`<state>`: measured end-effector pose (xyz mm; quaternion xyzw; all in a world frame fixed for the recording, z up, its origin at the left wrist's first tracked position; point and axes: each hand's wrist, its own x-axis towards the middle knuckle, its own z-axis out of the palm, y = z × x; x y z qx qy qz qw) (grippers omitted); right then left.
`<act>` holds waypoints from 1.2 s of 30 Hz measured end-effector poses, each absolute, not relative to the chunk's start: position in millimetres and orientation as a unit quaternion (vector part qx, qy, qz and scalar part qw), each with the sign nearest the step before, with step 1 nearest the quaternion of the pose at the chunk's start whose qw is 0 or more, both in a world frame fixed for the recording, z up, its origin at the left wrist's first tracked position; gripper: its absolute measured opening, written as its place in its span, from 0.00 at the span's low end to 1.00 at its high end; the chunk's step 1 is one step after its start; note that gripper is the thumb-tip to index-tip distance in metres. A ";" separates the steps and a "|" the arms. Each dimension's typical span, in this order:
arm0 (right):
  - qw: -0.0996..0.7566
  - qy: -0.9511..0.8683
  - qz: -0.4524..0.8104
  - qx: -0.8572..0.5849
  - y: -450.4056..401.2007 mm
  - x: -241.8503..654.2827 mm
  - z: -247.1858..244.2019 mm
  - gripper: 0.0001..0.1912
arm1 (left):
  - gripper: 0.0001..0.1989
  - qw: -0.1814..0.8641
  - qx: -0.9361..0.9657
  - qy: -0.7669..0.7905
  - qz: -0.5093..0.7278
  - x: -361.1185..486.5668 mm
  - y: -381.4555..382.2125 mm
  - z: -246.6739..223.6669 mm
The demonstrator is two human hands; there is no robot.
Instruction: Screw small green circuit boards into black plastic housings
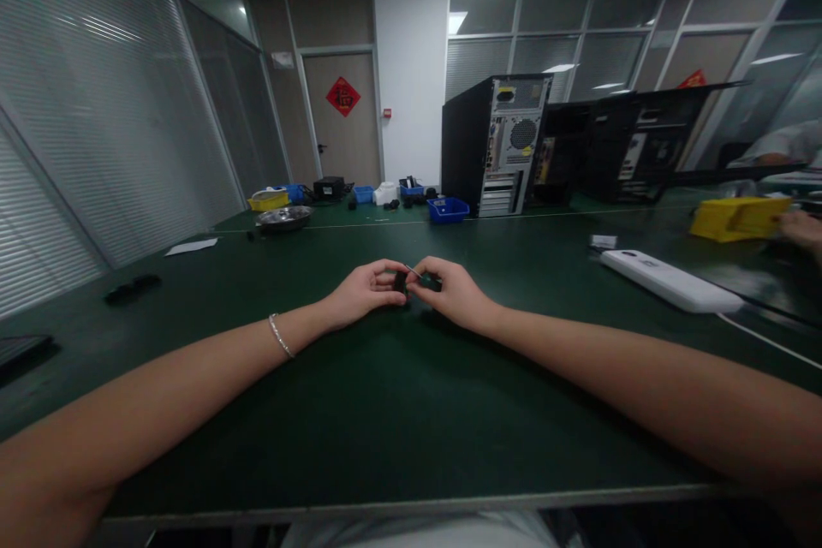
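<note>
My left hand point(365, 293) is closed around a small dark piece point(400, 281), gripped between thumb and fingers. My right hand point(453, 295) pinches a slim tool that looks like a screwdriver point(429, 282), with a dark green handle and a thin metal shaft. Its shaft points left, toward the dark piece. The two hands nearly meet just above the green tabletop point(411, 411). Fingers partly cover both held things, so I cannot tell whether the tip touches the piece.
A white power strip point(668, 281) with a cable lies to the right. Computer towers point(497, 145) stand behind, beside a blue bin point(448, 210). A metal bowl point(283, 219) and yellow tray point(268, 201) sit back left. At far right, another person's hand point(802, 227) is by a yellow bin point(738, 218).
</note>
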<state>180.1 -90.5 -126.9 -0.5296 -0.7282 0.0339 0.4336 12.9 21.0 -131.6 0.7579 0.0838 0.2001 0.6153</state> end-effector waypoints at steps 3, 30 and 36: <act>0.431 -0.730 0.017 -0.530 -91.2 178.3 -126.9 0.04 | 0.24 0.612 0.763 0.081 0.193 13.2 21.6 -132.5; 0.419 -0.725 -0.015 -0.547 -90.0 176.9 -130.2 0.02 | 0.21 0.553 0.805 0.067 0.204 13.4 11.5 -128.9; 0.425 -0.727 -0.001 -0.538 -92.6 175.3 -127.6 0.09 | 0.17 0.503 0.798 0.121 0.308 17.0 25.7 -132.3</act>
